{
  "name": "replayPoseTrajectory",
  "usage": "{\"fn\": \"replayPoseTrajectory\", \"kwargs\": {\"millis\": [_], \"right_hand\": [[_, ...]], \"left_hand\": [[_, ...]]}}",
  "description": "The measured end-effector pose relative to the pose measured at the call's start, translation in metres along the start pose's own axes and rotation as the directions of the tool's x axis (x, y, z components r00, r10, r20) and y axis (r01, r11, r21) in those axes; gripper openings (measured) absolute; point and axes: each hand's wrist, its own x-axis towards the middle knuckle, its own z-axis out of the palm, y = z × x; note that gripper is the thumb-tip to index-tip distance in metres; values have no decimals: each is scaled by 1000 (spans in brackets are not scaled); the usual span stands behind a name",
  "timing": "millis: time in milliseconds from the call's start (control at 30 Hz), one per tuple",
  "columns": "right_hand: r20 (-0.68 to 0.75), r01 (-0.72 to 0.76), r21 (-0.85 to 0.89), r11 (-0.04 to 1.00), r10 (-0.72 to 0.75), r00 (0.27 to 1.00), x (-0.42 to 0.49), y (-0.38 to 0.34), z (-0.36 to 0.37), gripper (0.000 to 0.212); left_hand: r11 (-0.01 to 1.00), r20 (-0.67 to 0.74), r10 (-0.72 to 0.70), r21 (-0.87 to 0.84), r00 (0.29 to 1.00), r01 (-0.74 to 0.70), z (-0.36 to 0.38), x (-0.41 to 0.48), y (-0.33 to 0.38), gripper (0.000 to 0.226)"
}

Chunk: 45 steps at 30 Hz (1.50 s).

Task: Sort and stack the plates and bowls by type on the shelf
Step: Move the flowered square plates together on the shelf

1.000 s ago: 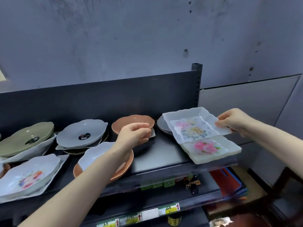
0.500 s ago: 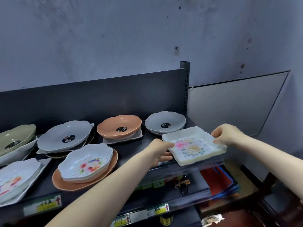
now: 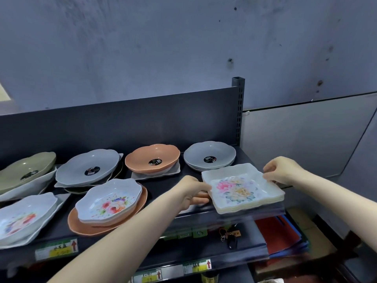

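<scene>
A stack of square white floral plates (image 3: pixel 242 188) sits at the front right of the dark shelf (image 3: pixel 167 184). My left hand (image 3: pixel 193 194) grips the stack's left edge, fingers curled under it. At the far right corner, my right hand (image 3: pixel 282 170) pinches the top plate's rim. Behind the stack lie stacked grey round plates (image 3: pixel 210 157). An orange bowl (image 3: pixel 153 159) rests on a white square plate. A floral bowl (image 3: pixel 109 201) sits on an orange plate (image 3: pixel 81 225).
Further left are a grey bowl (image 3: pixel 87 170) on mixed plates, a green bowl (image 3: pixel 26 170), and a floral dish (image 3: pixel 22 219) on a white tray. A lower shelf (image 3: pixel 204 254) holds keys (image 3: pixel 229 237). Red and blue folders (image 3: pixel 283 235) lie below right.
My right hand lowered the lifted floral plate onto the other square plate. My left hand moved from the middle bowls to the stack's left edge.
</scene>
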Motion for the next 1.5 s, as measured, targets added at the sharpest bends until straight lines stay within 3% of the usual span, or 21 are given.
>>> {"fn": "replayPoseTrajectory", "kwargs": {"millis": [67, 167, 267, 333, 400, 467, 600, 767, 867, 967, 1067, 1133, 1233, 1333, 1400, 1500], "right_hand": [[-97, 38, 50, 998, -33, 995, 12, -8, 1, 26], [-117, 84, 97, 992, -73, 990, 32, -29, 6, 30], [-32, 91, -64, 994, -93, 995, 49, -46, 11, 28], [44, 73, -217, 973, -65, 997, 52, -50, 9, 5], [103, 52, -284, 957, -23, 994, 57, -47, 11, 12], [154, 34, -307, 951, 14, 988, 61, -40, 15, 10], [180, -30, -143, 989, 56, 982, 65, -26, 20, 6], [178, -103, -23, 994, 105, 978, 68, -3, 14, 13], [173, -122, 29, 992, 116, 978, 66, 2, 11, 11], [147, -118, 88, 989, 104, 984, 61, 2, 12, 12], [128, -111, 159, 981, 91, 988, 58, -2, 19, 20], [133, -109, 236, 966, 79, 988, 57, -11, 28, 22], [203, -100, 338, 936, 31, 979, 51, -32, 40, 11], [369, -66, 257, 964, -34, 929, 40, -51, 48, 15], [397, -10, 233, 972, -85, 914, 33, -63, 54, 6], [256, 34, 268, 963, -105, 961, 32, -76, 70, 42]], "left_hand": [[1000, -19, -15, -14, 1000, 15, -2, 2, 0, 14], [999, -77, -30, -40, 997, 27, -2, 7, 2, 11], [993, -136, -61, -112, 989, 46, -2, 13, 8, 14], [984, -175, -79, -174, 981, 48, -4, 24, 13, 32], [974, -208, -96, -222, 973, 48, -6, 36, 19, 42], [968, -234, -113, -245, 966, 54, -6, 46, 23, 41], [950, -283, -97, -311, 954, 4, 0, 65, 30, 35], [983, -190, -48, -184, 981, 12, 17, 71, 35, 16], [989, -153, -11, -146, 988, -12, 25, 80, 38, 22], [998, -130, 9, 60, 991, -1, 23, 74, 39, 5], [953, -87, -23, 300, 996, 48, 3, 64, 31, 5], [920, -93, -71, 379, 993, 101, -15, 53, 24, 20], [911, -166, -45, 399, 985, 109, -41, 39, 18, 20], [912, -247, -19, 393, 969, 118, -62, 28, 14, 23], [925, -277, -16, 361, 961, 120, -73, 21, 10, 18], [962, -272, 10, 266, 962, 66, -84, 9, 7, 18]]}}
